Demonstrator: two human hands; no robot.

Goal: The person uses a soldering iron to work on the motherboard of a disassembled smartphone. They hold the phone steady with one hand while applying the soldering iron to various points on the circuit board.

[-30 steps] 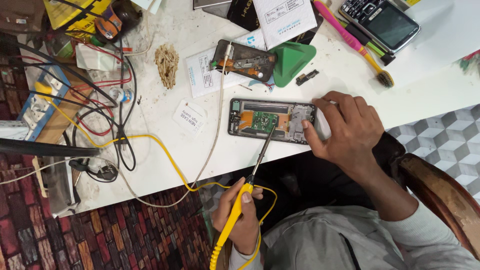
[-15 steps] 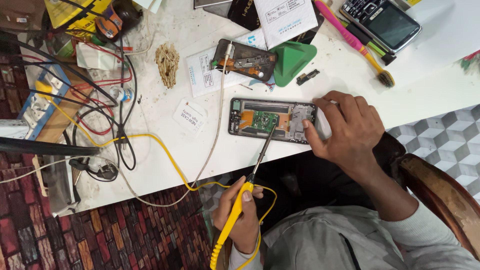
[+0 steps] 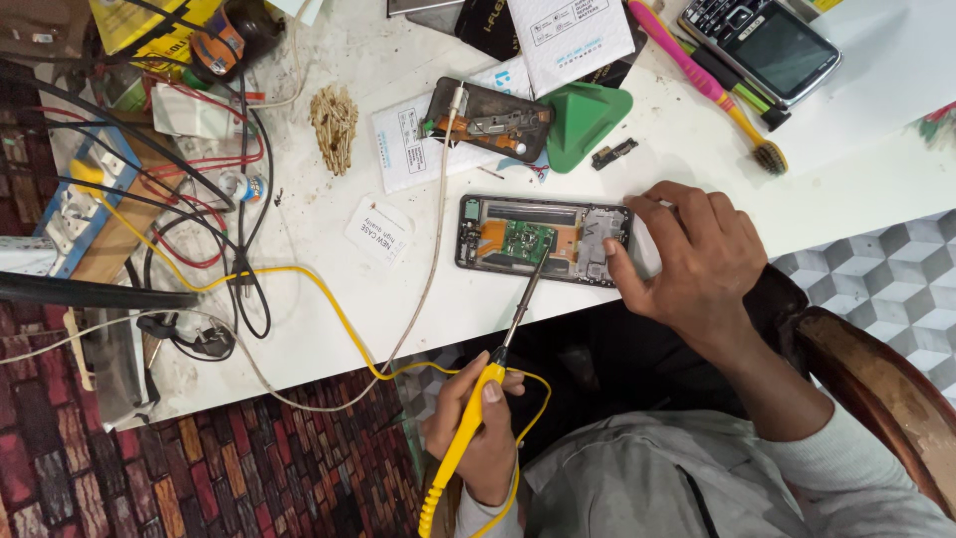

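Observation:
My left hand (image 3: 478, 438) grips the yellow handle of a soldering iron (image 3: 498, 374) near the table's front edge. Its thin metal tip rests on the green circuit board inside an opened phone (image 3: 538, 239), which lies flat on the white table (image 3: 329, 329). My right hand (image 3: 687, 259) holds the right end of that phone, with the thumb on its near edge and the fingers over its far corner. The iron's yellow cord (image 3: 329, 309) loops back across the table to the left.
A second opened phone (image 3: 488, 120) and a green triangular pry tool (image 3: 583, 120) lie behind. A pink-and-yellow brush (image 3: 712, 90) and a keypad phone (image 3: 762, 45) sit at back right. Tangled cables and a power strip (image 3: 70, 209) crowd the left. A chair arm (image 3: 886, 399) is at right.
The iron's tip has stayed on the board with only a slight shift. My right hand has kept its hold on the phone's end.

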